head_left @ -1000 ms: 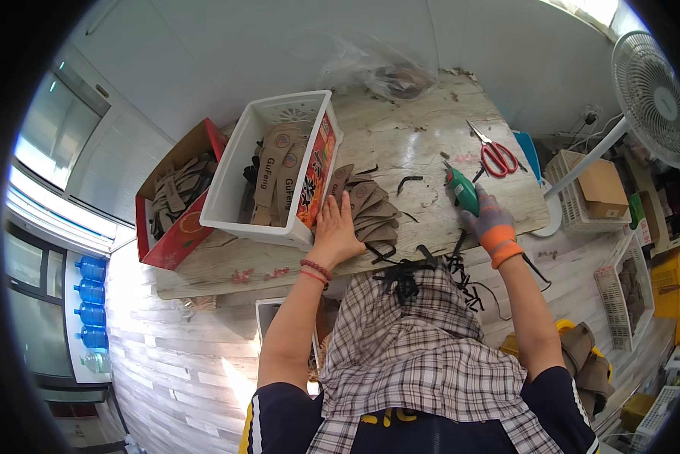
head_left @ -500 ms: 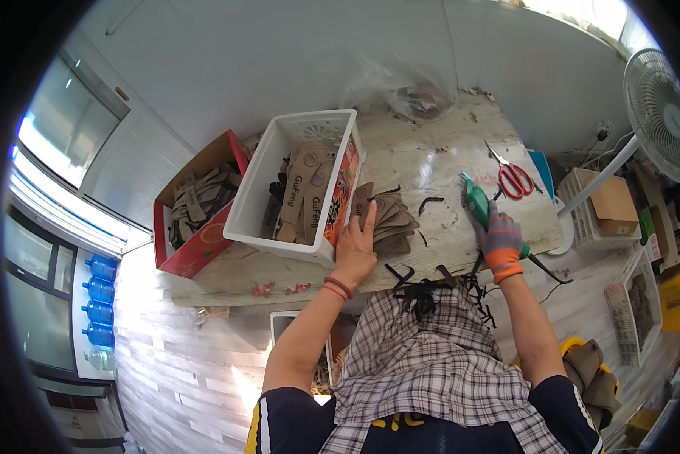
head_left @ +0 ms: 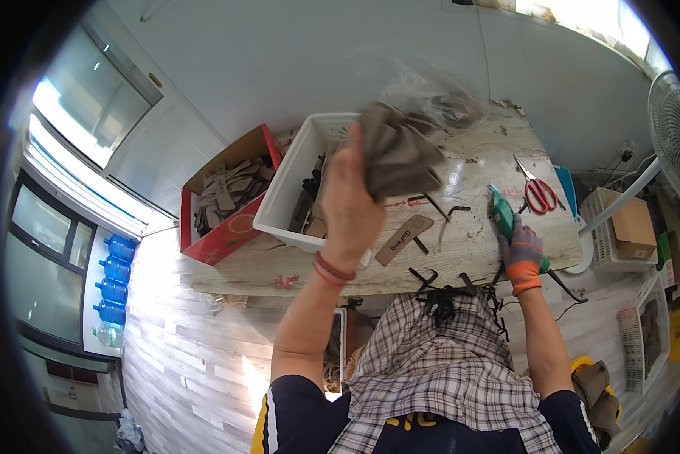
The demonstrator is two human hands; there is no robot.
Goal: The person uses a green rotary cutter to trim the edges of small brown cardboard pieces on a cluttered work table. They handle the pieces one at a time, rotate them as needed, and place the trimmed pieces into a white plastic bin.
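Note:
My left hand [head_left: 349, 198] is raised over the table beside the white plastic basket [head_left: 283, 229]. Its fingers are closed round a stack of brown fabric straps [head_left: 402, 155], blurred by motion. One printed brown strap [head_left: 405, 239] lies flat on the table below it, with short black strips nearby. Over on the right, my gloved right hand [head_left: 523, 257] grips a green corded hand tool [head_left: 503, 213] resting on the tabletop. More straps are inside the basket, partly hidden by my left arm and hand.
A red cardboard box [head_left: 223, 240] of strap pieces stands left of the basket. Red-handled scissors [head_left: 540, 195] lie past the green tool. A clear plastic bag [head_left: 438, 94] sits at the back against the wall. At right stands a white fan [head_left: 676, 129]. Black strips [head_left: 446, 301] hang at the near table edge.
My left hand has lifted the stack of straps off the table, up and away from me. The basket now holds fewer visible straps, and one strap lies alone on the table. My right hand keeps its grip.

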